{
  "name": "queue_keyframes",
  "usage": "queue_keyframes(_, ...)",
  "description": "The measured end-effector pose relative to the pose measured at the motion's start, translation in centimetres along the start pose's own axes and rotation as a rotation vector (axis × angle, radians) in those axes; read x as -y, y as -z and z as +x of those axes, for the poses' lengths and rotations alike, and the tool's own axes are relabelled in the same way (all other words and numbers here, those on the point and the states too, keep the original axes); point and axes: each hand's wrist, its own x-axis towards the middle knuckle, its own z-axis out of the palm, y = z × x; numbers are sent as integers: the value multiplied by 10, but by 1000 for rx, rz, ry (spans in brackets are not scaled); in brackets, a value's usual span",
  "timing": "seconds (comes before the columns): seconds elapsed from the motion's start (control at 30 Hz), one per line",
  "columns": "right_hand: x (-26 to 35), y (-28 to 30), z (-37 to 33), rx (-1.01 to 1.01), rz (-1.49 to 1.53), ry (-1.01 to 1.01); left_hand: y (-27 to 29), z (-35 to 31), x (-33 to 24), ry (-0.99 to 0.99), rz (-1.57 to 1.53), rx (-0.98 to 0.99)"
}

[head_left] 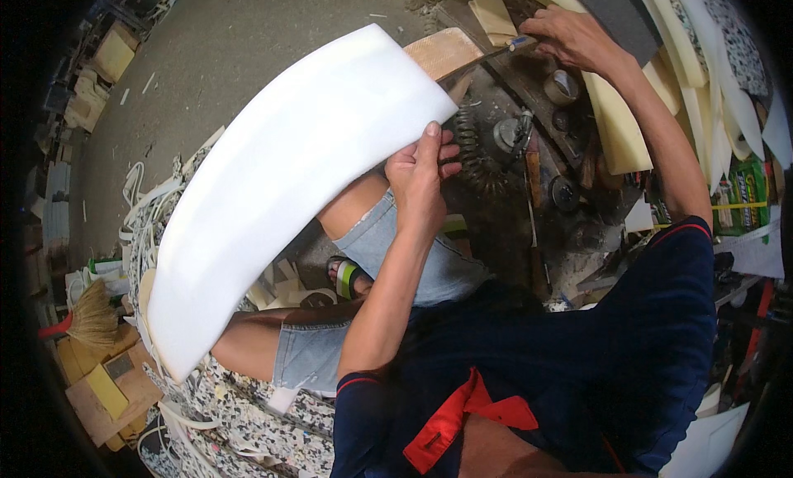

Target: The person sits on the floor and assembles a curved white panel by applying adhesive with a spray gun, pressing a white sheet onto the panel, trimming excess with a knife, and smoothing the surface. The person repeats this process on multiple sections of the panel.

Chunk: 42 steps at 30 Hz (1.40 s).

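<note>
A long, curved slab of white foam (289, 172) lies across my lap and stretches to the far middle. My left hand (421, 164) is closed on its right edge, thumb on top and fingers partly beneath. At the far right my right hand (570, 38) is raised over the workbench, its fingers curled together. A small blue-and-white piece (521, 42) shows at those fingertips; its kind is too small to make out. A tan textured block (444, 55) sits just beyond the foam's far end, next to a dark strip.
On the cluttered bench are a tape roll (562, 88), a coiled hose (475, 152) and a round metal part (508, 135). Yellow foam pieces (615, 131) stand at right. Speckled foam (256, 420) is beneath me. A straw broom (92, 314) and cardboard lie at left.
</note>
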Motion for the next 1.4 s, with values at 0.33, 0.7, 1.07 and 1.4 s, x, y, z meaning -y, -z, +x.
queue_keyframes(0.33,14,2,7,-10,96,49,1,6,7,-36,12,1)
queue_keyframes(0.7,39,12,17,-81,104,175,3,8,10,-55,-34,35)
queue_keyframes(1.07,63,32,29,4,98,151,2,10,13,-86,10,17)
queue_keyframes(1.4,92,33,42,-20,140,187,4,10,16,-56,-13,16)
